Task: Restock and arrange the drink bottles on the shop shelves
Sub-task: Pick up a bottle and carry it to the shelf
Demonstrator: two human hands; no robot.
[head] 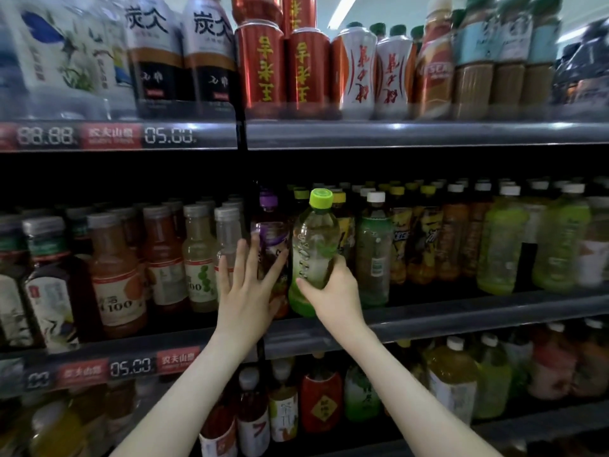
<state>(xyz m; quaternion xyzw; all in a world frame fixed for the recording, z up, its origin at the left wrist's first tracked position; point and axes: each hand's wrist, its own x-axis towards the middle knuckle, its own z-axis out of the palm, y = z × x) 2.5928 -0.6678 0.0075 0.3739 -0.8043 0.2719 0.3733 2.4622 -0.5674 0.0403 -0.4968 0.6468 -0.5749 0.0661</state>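
Green-capped bottle [314, 249]: located at the front edge of the middle shelf [461, 311], in the gap between a purple-capped bottle [272, 232] and a row of white-capped green bottles [374, 252].

Head view, task status:
- The middle shelf is largely filled; rows of bottles run along its whole length.
- The upper shelf [412, 133], with its red cans [263, 67], and the lower shelf's bottles [321, 400] appear stocked.
- The green-capped bottle is not yet seated. It leans with its cap toward the right. Whether its base rests on the shelf cannot be told.
- Judged remaining: set this bottle upright in its lane, push it level with its neighbours, then check the other rows.

Head view, hand pose:
- Right hand [333, 291]: arm reaches up from below right. The fingers [341, 262] and thumb wrap the lower body of the green-capped bottle and grasp it firmly.
- Left hand [245, 285]: arm reaches up from below left. The fingers [245, 255] are straight and spread, released, grasping nothing. They lie flat against the front of the purple-capped bottle, apparently steadying it beside the gap.
- The two hands are close together but apart, with the bottle's lower body between them.
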